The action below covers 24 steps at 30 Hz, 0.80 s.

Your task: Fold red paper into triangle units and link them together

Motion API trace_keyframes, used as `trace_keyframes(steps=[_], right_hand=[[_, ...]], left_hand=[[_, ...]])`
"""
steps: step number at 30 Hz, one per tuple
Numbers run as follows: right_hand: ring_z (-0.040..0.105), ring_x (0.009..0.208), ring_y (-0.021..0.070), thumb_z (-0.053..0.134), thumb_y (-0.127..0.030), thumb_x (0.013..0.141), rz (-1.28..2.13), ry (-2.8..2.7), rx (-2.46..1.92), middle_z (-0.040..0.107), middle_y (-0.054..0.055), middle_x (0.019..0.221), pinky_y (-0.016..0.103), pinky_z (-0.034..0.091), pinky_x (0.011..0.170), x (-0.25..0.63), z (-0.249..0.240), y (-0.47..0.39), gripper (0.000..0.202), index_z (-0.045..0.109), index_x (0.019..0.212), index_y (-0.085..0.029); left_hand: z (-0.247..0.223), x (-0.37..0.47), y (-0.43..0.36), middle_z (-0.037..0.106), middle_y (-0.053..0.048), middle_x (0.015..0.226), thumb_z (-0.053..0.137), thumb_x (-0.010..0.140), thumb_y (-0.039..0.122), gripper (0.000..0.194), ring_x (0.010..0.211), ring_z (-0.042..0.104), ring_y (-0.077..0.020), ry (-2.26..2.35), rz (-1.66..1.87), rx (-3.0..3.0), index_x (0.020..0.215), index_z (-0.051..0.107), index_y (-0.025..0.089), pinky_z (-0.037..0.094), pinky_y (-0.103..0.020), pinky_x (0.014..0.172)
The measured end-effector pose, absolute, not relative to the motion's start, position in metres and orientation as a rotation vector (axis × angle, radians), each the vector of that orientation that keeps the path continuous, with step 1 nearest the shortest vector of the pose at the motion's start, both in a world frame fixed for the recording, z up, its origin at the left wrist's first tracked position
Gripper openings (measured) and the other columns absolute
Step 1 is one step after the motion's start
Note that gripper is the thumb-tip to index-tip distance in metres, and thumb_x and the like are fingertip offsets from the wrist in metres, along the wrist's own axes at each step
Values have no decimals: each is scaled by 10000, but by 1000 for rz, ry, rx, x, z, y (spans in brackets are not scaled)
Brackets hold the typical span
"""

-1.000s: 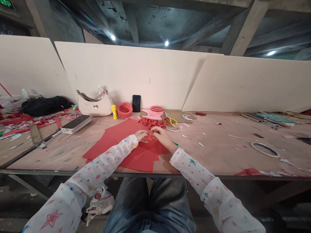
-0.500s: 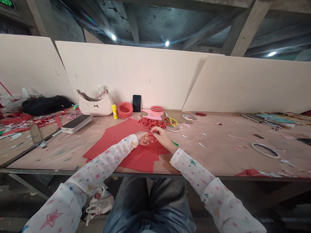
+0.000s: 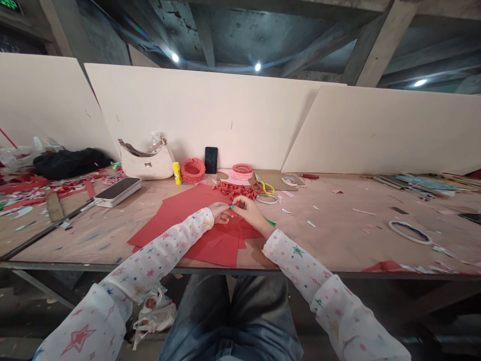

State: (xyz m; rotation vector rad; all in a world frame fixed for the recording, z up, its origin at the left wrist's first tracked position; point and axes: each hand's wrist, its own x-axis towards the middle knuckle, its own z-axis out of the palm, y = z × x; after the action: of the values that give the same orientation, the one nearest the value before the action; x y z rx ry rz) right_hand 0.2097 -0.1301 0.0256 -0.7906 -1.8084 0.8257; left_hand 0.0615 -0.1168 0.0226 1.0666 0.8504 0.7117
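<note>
Pinching a small piece of red paper (image 3: 233, 211) between them, the left hand (image 3: 221, 212) and right hand (image 3: 246, 208) meet above the red sheets (image 3: 180, 215); the fingers of each look closed on it, though they hide most of it. Holding it at the fingertips probably allows fine control of so slight a thing. The sheets fan out on the tabletop (image 3: 326, 225) directly before the person, presumably for easy reach. Just beyond the hands, crumpled red pieces (image 3: 235, 190) lie heaped, perhaps gathered there to stay together, with scissors (image 3: 266, 188) beside them. A yellow glue stick (image 3: 176, 173) stands upright farther back, likely so it won't roll.
</note>
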Motion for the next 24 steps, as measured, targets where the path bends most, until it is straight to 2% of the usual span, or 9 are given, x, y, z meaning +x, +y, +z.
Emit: trace_keyframes(steps=[12,18,24], right_hand=[[449,569,94,493,-221,673,867,-1778,-832,488,-19,679,220,370,537,209,30,-132,91,503,751,-175],[454,561,95,505,-241,668,902,-1753,-852,499,-17,662,218,376,517,209,31,-133,89,513,729,-176],[455,526,87,513,-269,671,949,-1736,-875,514,-11,663,212,390,477,209,33,-135,113,526,729,-172]], left_hand=[[23,59,-115,575,-13,544,569,688,378,275,421,503,-86,846,696,1120,673,489,116,390,-225,469],[19,59,-113,523,20,579,438,811,317,231,437,472,-55,914,706,1188,780,505,98,400,-196,449],[13,60,-107,521,-3,702,408,833,286,221,532,487,-57,1014,708,1252,872,506,92,424,-190,478]])
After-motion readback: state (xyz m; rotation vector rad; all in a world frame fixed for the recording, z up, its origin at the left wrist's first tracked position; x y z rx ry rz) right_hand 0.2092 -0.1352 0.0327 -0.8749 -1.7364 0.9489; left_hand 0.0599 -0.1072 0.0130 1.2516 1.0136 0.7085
